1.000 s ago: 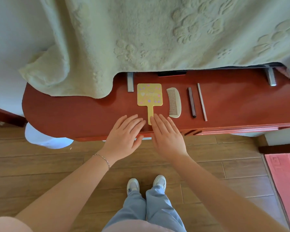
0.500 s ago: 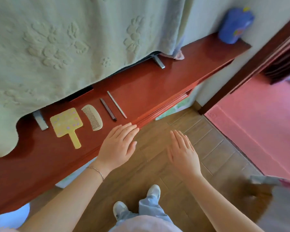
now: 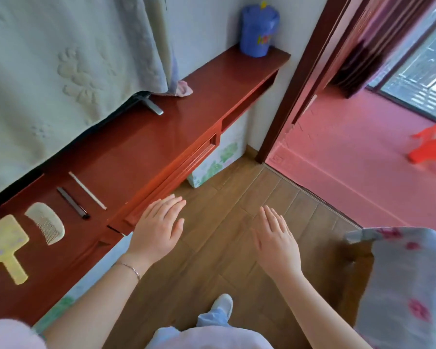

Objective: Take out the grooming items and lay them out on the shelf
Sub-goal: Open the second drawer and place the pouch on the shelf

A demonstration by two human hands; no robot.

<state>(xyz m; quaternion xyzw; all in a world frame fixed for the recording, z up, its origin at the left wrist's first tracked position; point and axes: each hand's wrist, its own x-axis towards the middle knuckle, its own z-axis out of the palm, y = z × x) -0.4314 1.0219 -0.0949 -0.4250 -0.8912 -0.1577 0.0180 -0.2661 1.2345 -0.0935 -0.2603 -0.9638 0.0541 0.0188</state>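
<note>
One head-worn view looks steeply down, close over the red shelf (image 3: 161, 137) and wooden floor (image 3: 224, 235).

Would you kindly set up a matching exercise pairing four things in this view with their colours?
Things:
1. hand mirror
2. comb
3. container at the shelf's far end
4. stool in the next room

Colours:
A. blue
B. red
C. yellow
D. cream

Pairs: 1-C, 2-D, 3-A, 4-B
</note>
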